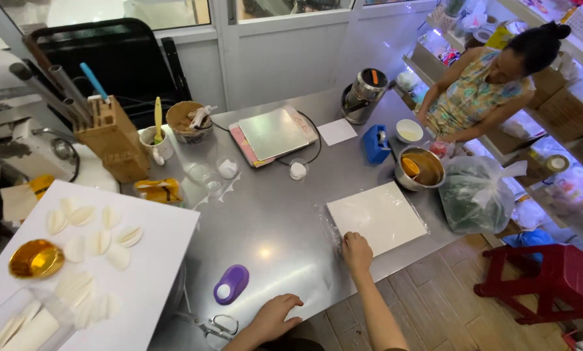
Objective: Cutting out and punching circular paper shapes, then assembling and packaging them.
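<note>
Steel ran the whole length of the counter (272, 214), dull and smeared under the lamp. The right hand (356, 249) was curled at the near corner of a white square board (379, 216), fingertips bent down onto the clear wrap that showed along its left edge — whether they pinched the film or only pressed it I could not tell. The left hand (273, 316) lay flat on the steel near the front edge, fingers loosely spread and holding nothing, with a pair of scissors (218, 325) just beside it and a purple paper punch (231, 284) a little farther in. To the left sat a white tray (155, 260) carrying pale leaf-shaped pieces (87, 218) and a small gold dish (36, 259). Behind it stood a wooden knife block (114, 138). Across the counter another person (486, 84) in a patterned top bent over a white bowl (409, 130), near a metal bowl (421, 168) of brown mixture — and a blue tape dispenser (375, 143) stood close by.
</note>
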